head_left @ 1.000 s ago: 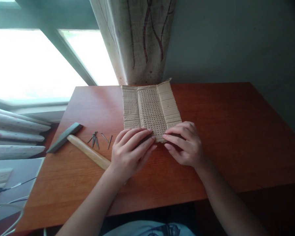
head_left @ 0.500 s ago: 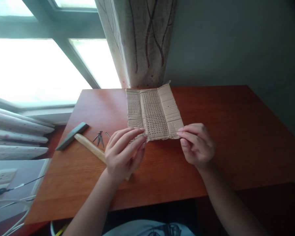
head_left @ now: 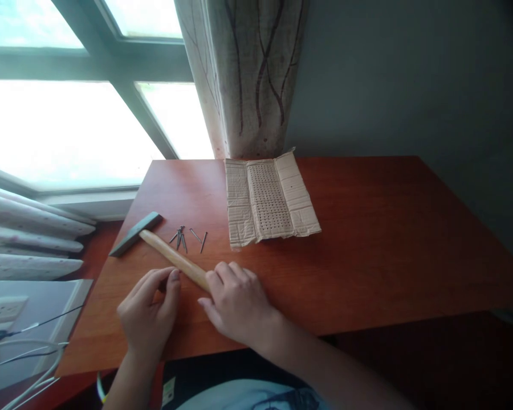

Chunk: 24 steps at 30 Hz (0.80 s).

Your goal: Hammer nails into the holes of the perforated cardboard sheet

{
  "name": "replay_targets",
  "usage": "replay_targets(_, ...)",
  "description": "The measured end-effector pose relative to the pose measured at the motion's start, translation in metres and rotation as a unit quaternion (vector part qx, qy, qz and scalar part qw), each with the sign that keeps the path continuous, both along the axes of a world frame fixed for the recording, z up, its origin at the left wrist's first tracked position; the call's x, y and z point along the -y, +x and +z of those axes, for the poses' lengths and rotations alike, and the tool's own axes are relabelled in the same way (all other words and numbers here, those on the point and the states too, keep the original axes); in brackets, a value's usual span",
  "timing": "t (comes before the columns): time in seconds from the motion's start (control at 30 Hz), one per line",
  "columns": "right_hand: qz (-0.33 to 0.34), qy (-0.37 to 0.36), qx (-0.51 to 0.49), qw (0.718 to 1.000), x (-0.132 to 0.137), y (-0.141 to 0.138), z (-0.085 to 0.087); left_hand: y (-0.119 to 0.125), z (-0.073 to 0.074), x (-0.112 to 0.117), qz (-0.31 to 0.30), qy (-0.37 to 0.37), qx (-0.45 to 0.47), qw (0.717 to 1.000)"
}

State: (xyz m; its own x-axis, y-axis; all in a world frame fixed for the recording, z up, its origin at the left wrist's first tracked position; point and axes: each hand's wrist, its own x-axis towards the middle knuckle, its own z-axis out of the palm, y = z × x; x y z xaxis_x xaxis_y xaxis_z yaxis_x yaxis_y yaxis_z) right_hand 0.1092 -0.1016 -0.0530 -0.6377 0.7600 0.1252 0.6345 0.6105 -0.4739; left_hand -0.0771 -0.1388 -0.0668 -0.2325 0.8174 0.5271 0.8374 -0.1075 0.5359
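Note:
A hammer (head_left: 175,259) with a grey metal head and a pale wooden handle lies slantwise on the table, head to the far left. My right hand (head_left: 239,302) is closed over the near end of its handle, hiding that end. Just left of the handle, my left hand (head_left: 149,310) is curled, thumb and fingertips brought together; whether anything is pinched there is hidden. Beyond the handle lie several nails (head_left: 182,239), most in a small heap. Farther back rests a creased cardboard sheet (head_left: 273,196) with rows of small holes and raised side flaps, untouched by either hand.
The brown wooden table (head_left: 389,239) ends at a near edge close to my body. A patterned curtain (head_left: 260,80) hangs behind it, beside a bright window. At lower left are a wall socket (head_left: 7,310) and white cables (head_left: 47,370).
Both hands have let go of the cardboard, which stays at the back. My right hand has come left onto the hammer's handle; my left hand has drawn back toward me and left.

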Motion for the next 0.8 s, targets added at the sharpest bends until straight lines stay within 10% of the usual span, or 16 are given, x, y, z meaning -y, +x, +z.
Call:
replay_targets(0.43, -0.050, -0.036, 0.074, 0.995, -0.016, -0.067, 0.009, -0.006, 0.000, 0.001, -0.007, -0.055, 0.066, 0.996)
replay_targets(0.8, -0.029, -0.098, -0.108, 0.989, -0.017, -0.031, 0.014, 0.002, 0.004, 0.010, -0.064, 0.093, 0.020, 0.993)
